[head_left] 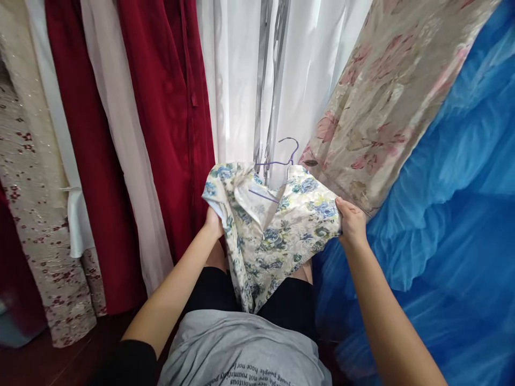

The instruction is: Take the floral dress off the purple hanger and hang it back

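Hanging dresses (161, 107) & blue tulle (450, 225) all round, w/ left hand (213, 222) and right hand (352, 221) each pinching a shoulder of the floral top (273, 225), stretched between the fingers so it sits square on its purple hanger (281, 158).

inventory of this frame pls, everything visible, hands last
floral garment: 1, cream with blue flowers, centre, held at both shoulders
hanger: 1, purple wire, inside the garment's neck
red dresses: 2, dark red, hanging left
white drapes: several, hanging centre
beige sequinned fabric: 1, far left
pink-floral fabric: 1, beige, upper right
blue tulle: 1, right
left hand: grips the garment's left shoulder
right hand: grips its right shoulder
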A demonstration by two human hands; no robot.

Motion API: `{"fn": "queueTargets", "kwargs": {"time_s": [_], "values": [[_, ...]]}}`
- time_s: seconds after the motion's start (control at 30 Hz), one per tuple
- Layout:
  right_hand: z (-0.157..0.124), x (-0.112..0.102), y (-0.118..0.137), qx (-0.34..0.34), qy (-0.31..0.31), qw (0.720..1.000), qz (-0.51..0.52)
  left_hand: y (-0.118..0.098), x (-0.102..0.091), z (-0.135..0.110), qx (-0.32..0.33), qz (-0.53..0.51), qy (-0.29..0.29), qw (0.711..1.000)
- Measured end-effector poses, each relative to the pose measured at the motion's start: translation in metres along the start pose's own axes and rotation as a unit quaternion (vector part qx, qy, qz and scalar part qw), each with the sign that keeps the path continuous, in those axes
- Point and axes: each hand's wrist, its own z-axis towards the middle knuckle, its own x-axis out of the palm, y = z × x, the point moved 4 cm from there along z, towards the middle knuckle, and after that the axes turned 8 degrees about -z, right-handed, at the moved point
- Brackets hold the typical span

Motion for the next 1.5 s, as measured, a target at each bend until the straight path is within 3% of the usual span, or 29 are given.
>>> {"fn": "queueTargets", "kwargs": {"time_s": [0.17,0.3,0.4,0.47,0.53,0.63,0.7,0.77,0.83,0.87,0.93,1.0,1.03,1.1,1.17,1.27,1.3,1.37,1.43,1.5], "values": [[0.006,0.032,0.011,0.004,0.054,0.999,0.004,0.051,-0.049,-0.019,-0.020,-0.148,-0.077,0.986],[-0.003,0.045,0.015,0.035,0.144,0.989,-0.026,0.090,-0.070,-0.048,0.014,-0.073,-0.108,0.991],[-0.008,0.037,0.009,0.064,0.191,0.977,-0.066,0.114,-0.078,-0.073,-0.009,-0.032,-0.086,0.996],[-0.008,0.029,0.003,0.027,0.188,0.977,-0.094,0.127,-0.084,-0.089,-0.036,-0.009,-0.075,0.997],[-0.009,0.020,-0.002,-0.055,0.139,0.980,-0.129,0.135,-0.089,-0.103,-0.042,0.010,-0.078,0.996],[-0.022,0.004,-0.019,-0.139,0.005,0.975,-0.176,0.137,-0.098,-0.120,-0.006,0.021,-0.123,0.992],[-0.044,-0.010,-0.035,-0.140,-0.126,0.965,-0.181,0.134,-0.099,-0.129,0.011,0.034,-0.147,0.988],[-0.078,-0.021,-0.051,-0.134,-0.268,0.937,-0.181,0.130,-0.094,-0.137,0.012,0.052,-0.152,0.987],[-0.114,-0.017,-0.065,-0.130,-0.329,0.914,-0.199,0.125,-0.085,-0.144,0.012,0.070,-0.147,0.987],[-0.126,-0.008,-0.073,-0.102,-0.279,0.934,-0.197,0.123,-0.080,-0.148,0.015,0.077,-0.147,0.986],[-0.145,0.030,-0.089,-0.011,-0.019,0.979,-0.205,0.121,-0.069,-0.156,0.020,0.089,-0.146,0.985],[-0.163,0.070,-0.096,0.048,0.209,0.955,-0.206,0.121,-0.058,-0.165,0.023,0.098,-0.139,0.985],[-0.170,0.084,-0.095,0.054,0.266,0.941,-0.202,0.121,-0.054,-0.169,0.023,0.104,-0.131,0.986],[-0.173,0.099,-0.086,0.042,0.284,0.941,-0.181,0.121,-0.050,-0.175,0.024,0.124,-0.122,0.984],[-0.171,0.101,-0.078,0.042,0.276,0.948,-0.153,0.115,-0.051,-0.179,0.065,0.153,-0.153,0.974],[-0.170,0.087,-0.071,0.102,0.258,0.952,-0.130,0.093,-0.049,-0.180,0.232,0.218,-0.238,0.918],[-0.171,0.082,-0.069,0.130,0.264,0.947,-0.129,0.086,-0.043,-0.178,0.280,0.242,-0.228,0.901],[-0.174,0.075,-0.066,0.167,0.298,0.929,-0.139,0.084,-0.021,-0.166,0.285,0.270,-0.114,0.913],[-0.177,0.072,-0.061,0.172,0.341,0.911,-0.153,0.093,0.006,-0.152,0.203,0.252,0.037,0.945],[-0.175,0.072,-0.056,0.167,0.359,0.905,-0.158,0.100,0.028,-0.143,0.139,0.235,0.114,0.955]]}}
